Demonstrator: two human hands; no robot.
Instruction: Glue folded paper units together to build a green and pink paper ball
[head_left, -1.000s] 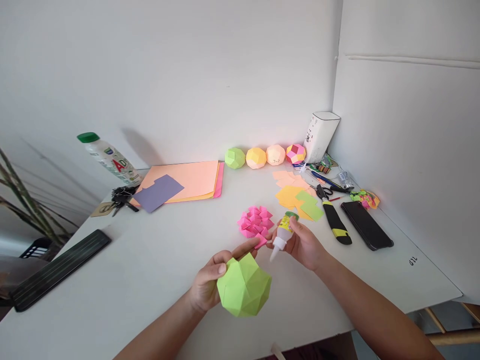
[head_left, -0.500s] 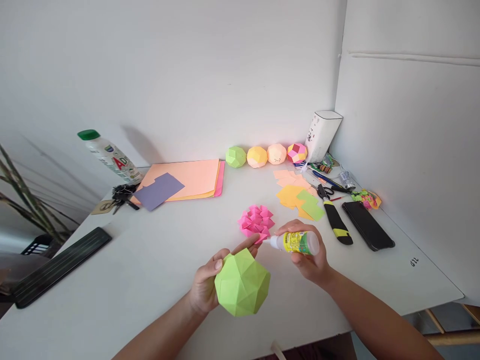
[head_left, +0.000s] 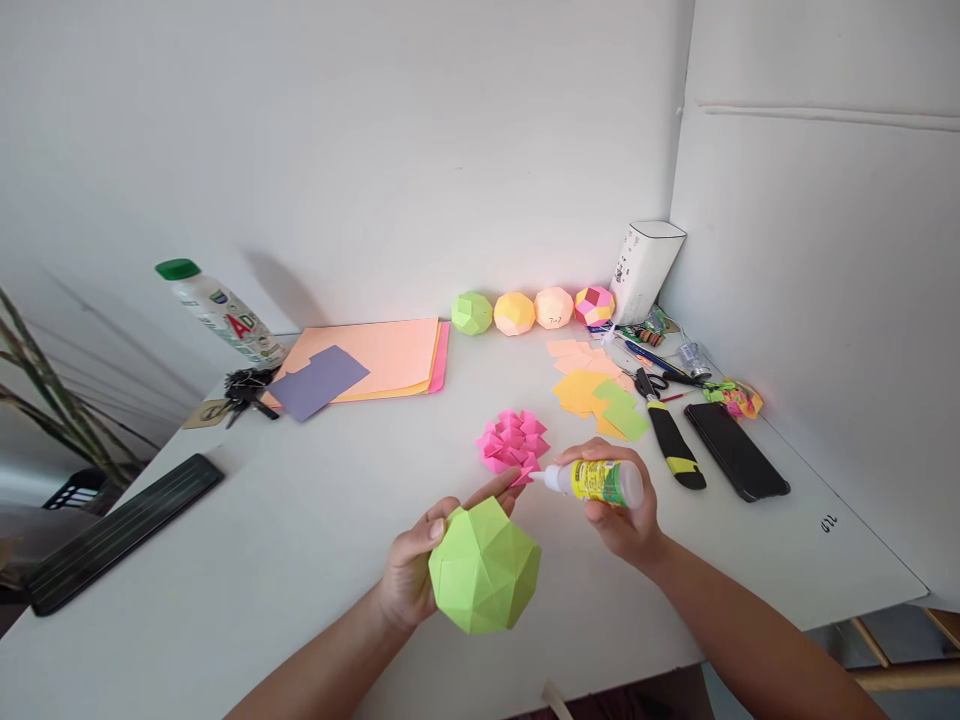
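Observation:
My left hand (head_left: 411, 565) cups a lime-green folded paper ball (head_left: 484, 567) above the white table (head_left: 300, 540), and its fingertips also pinch a small pink paper piece (head_left: 520, 477). My right hand (head_left: 621, 510) grips a small glue bottle (head_left: 596, 482) lying sideways, its white nozzle pointing left at that pink piece. Just behind lies a cluster of pink folded paper units (head_left: 513, 440).
Four paper balls (head_left: 532, 311) line the back wall beside a white box (head_left: 645, 268). Orange and green paper squares (head_left: 596, 392), scissors, a black-yellow knife (head_left: 673, 440) and a phone (head_left: 736, 450) lie right. Coloured sheets (head_left: 375, 362), keys, a bottle (head_left: 219, 312) and a black bar (head_left: 120, 535) lie left.
My right hand turned the glue bottle from nozzle-down to lying sideways, nozzle pointing left at the pink piece. The left hand and green ball barely moved.

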